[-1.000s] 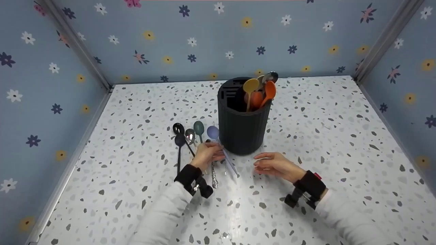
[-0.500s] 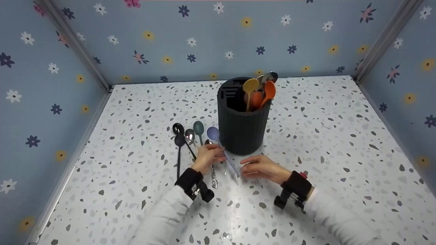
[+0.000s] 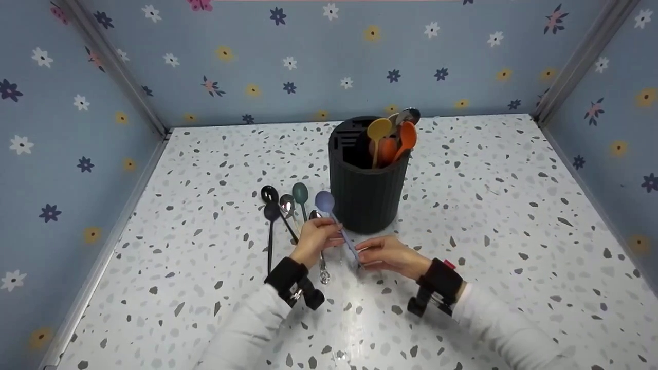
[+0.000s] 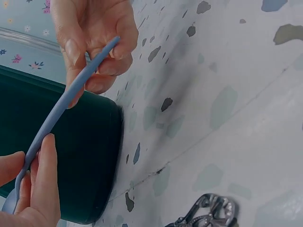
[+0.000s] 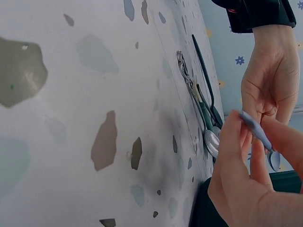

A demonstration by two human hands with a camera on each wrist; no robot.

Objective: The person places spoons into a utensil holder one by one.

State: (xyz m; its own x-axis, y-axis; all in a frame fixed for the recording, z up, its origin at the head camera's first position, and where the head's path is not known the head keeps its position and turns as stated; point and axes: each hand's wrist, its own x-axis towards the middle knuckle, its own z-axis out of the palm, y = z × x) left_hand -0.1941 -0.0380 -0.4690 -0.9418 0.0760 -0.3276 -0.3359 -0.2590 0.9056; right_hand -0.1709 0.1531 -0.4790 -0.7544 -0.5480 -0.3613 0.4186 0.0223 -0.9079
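Note:
A lavender spoon is held at a slant in front of the dark utensil holder, bowl toward the back left. My left hand pinches its handle near the bowl between thumb and fingers. At the handle's other end, my right hand has its thumb and fingers around the tip. In the left wrist view the lavender handle runs from one hand to the other, above the tabletop. Beside my left hand lies a silver spoon with an ornate handle, partly hidden by that hand.
Left of my left hand lie a green spoon, a silver spoon and two black spoons, one glossy. Yellow and orange spoons stand in the holder with others. Flower-patterned walls enclose the speckled table.
My right hand has moved left to the handle end of the lavender spoon and grips it. The spoon has shifted slightly, held by my left hand throughout.

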